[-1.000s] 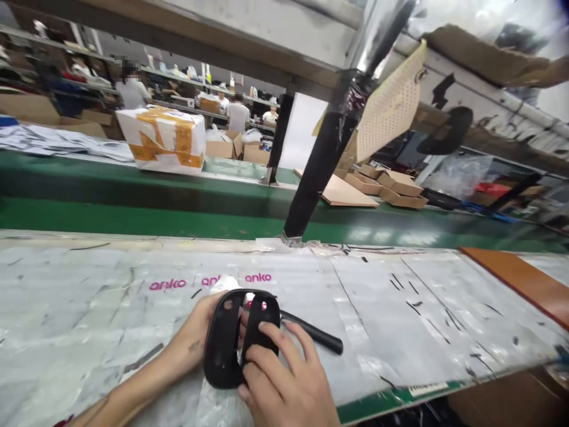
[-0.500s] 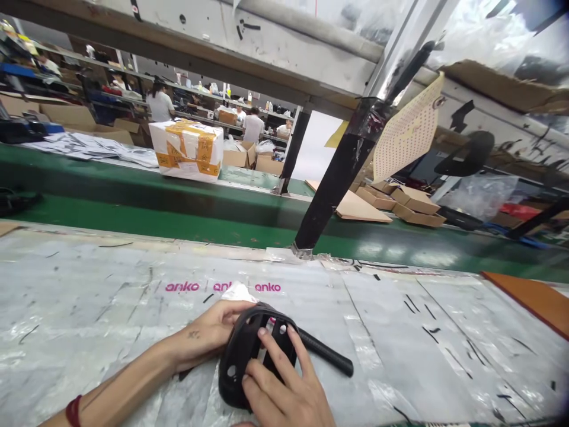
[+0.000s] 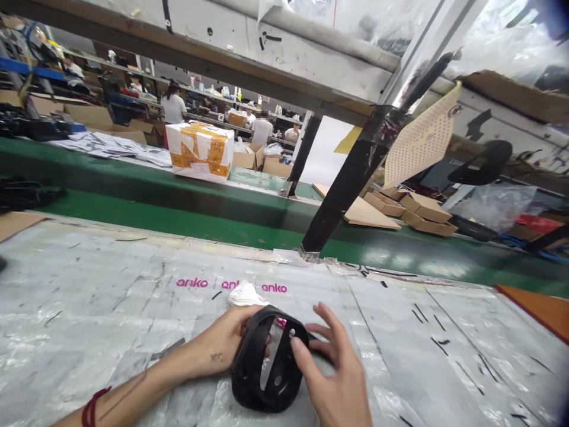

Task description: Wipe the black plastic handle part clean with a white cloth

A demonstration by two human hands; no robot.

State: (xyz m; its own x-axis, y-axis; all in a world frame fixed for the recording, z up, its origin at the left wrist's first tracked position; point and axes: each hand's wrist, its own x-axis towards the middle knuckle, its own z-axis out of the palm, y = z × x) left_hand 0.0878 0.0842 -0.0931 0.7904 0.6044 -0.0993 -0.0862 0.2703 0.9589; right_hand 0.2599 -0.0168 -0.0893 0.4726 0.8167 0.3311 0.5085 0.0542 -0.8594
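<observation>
My left hand [image 3: 226, 344] grips the far edge of a black oval plastic part [image 3: 269, 362] with cut-out slots, holding it tilted on the plastic-covered worktable [image 3: 111, 308]. My right hand [image 3: 333, 373] rests on the part's near right side, fingers spread, its fingertips on the rim. Some white crumpled material [image 3: 245, 295] sticks out just beyond my left hand. The black rod seen earlier is hidden behind my right hand.
A green conveyor belt [image 3: 178, 219] runs behind the table, carrying a taped white box [image 3: 202, 151]. A black slanted post [image 3: 347, 190] rises from the table's far edge. Flat cardboard boxes [image 3: 400, 207] lie at right. People work at distant benches.
The view has shifted left and down. My right hand has slid to the right side of the black part and its fingers have spread, now covering the black rod.
</observation>
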